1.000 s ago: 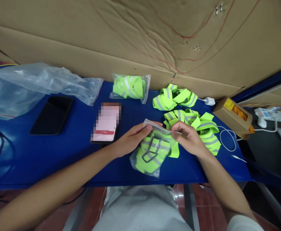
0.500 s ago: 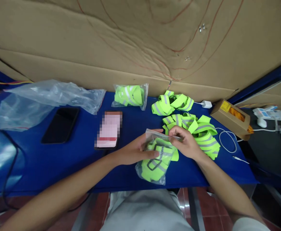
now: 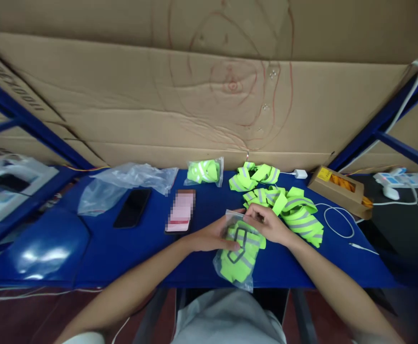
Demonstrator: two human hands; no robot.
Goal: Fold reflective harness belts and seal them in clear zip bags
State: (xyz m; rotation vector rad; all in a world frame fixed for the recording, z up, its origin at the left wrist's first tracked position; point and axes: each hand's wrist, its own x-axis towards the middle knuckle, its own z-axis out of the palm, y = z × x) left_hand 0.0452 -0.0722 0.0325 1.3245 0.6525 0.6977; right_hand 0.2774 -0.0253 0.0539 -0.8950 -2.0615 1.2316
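Observation:
A clear zip bag [image 3: 238, 258] stuffed with a neon-yellow reflective strap lies at the front edge of the blue table [image 3: 123, 248]. My left hand [image 3: 218, 235] grips the bag's upper left side. My right hand [image 3: 266, 223] pinches the bag's top edge on the right. Just behind my right hand lies a pile of loose neon-yellow reflective straps [image 3: 294, 210], and another bundle of straps [image 3: 253, 176] sits farther back.
A filled bag of straps [image 3: 204, 171] rests at the back. Empty clear plastic bags [image 3: 130, 184], a black phone [image 3: 133, 207] and a lit phone [image 3: 180, 217] lie to the left. A cardboard box [image 3: 339, 190], white cable [image 3: 337, 222] and charger [image 3: 299, 174] are at right. Cardboard wall [image 3: 194, 105] behind.
The head camera has tilted up, so the table sits lower and smaller in view. My left hand slid from the bag's top edge down onto its side; my right hand stayed at the top.

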